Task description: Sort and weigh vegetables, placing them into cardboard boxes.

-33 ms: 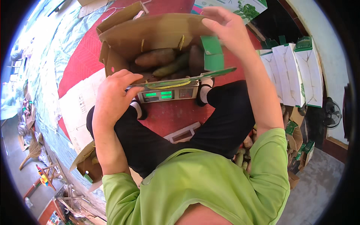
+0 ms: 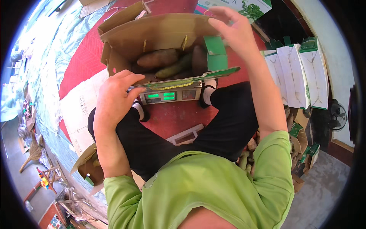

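Note:
An open cardboard box (image 2: 152,32) stands on a scale (image 2: 179,95) with a lit green display. Inside lie thick brown root vegetables (image 2: 158,58) and a long green one (image 2: 174,68); the near flap hides some of them. The near flap (image 2: 181,81) has a yellow rope handle. My left hand (image 2: 118,91) pinches this flap's left end between thumb and fingers. By the far right corner of the box my right hand (image 2: 234,32) is held up with fingers and thumb apart. A green side flap (image 2: 216,55) folds outward below it.
White folded cartons (image 2: 295,76) lean at the right, near a black fan (image 2: 337,114). Beside my right leg are piled vegetables (image 2: 246,160). Flattened cardboard (image 2: 82,108) and another open box (image 2: 91,166) lie at my left. A grey frame (image 2: 187,134) rests between my legs.
My right hand has shifted slightly to the right, its thumb a little off the far flap's edge. My left hand, the box and the scale look the same.

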### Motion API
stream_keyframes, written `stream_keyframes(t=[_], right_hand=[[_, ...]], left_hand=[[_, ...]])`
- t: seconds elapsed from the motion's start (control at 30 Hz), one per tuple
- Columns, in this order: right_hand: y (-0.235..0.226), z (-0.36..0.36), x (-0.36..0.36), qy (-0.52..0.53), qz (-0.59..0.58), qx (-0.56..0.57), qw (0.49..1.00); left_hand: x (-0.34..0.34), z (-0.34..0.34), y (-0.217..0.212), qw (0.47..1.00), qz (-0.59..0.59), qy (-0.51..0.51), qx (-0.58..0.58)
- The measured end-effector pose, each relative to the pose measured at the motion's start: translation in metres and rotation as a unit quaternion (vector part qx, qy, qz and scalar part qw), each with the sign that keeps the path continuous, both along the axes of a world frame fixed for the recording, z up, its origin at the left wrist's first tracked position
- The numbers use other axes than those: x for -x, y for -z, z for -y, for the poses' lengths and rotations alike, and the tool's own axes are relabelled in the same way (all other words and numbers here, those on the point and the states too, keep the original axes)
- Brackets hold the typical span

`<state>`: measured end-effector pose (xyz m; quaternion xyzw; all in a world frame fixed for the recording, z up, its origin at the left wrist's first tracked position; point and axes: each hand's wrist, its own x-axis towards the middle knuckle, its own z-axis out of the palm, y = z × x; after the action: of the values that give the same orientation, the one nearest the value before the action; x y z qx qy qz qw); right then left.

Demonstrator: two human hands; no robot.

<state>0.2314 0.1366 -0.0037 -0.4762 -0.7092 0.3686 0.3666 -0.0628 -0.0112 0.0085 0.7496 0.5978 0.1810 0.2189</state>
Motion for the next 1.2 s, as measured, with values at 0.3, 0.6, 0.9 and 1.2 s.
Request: stream_keyframes(t=[0.3, 0.6, 0.9, 1.2], right_hand=[[0.026, -0.027, -0.046, 0.156, 0.074, -0.120, 0.978], [0.032, -0.033, -0.035, 0.087, 0.169, -0.116, 0.975], [0.032, -0.044, -0.037, 0.050, 0.232, -0.086, 0.968], [0.005, -0.034, 0.007, 0.029, 0.175, -0.136, 0.975]], left_hand=[[-0.006, -0.002, -0.003, 0.999, -0.008, -0.001, -0.038], [-0.011, 0.001, 0.005, 0.993, -0.066, 0.044, -0.084], [-0.012, 0.003, 0.013, 0.971, -0.174, 0.101, -0.125], [0.040, -0.001, 0.005, 0.966, -0.189, 0.121, -0.126]])
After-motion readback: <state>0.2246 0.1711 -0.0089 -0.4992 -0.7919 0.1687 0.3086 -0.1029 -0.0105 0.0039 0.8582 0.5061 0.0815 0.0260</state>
